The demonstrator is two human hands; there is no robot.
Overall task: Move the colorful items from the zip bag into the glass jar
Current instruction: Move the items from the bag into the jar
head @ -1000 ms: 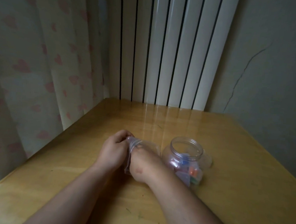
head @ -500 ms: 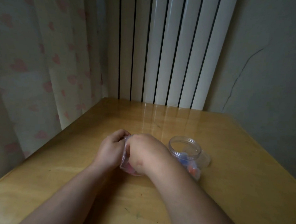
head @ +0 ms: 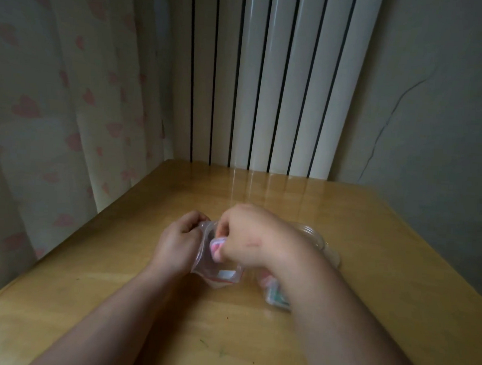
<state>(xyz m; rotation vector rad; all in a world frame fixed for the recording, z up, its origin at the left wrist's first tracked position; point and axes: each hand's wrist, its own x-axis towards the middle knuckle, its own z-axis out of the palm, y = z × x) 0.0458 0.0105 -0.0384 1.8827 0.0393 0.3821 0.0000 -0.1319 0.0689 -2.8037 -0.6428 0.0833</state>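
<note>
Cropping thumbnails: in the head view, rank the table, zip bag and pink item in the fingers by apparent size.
1. table
2. zip bag
3. pink item, partly covered by the right hand

Dim, murky picture here, with a greenish cast. The curtain (head: 55, 100) on the left glows faintly; pale streaks of glare run down the worktop (head: 262, 189) below the radiator (head: 271, 85). Soft shadow pools between the forearms (head: 107, 315). The left hand (head: 178, 243) and right hand (head: 252, 239) look slightly smeared, and the wide lens bows the edges.
</note>
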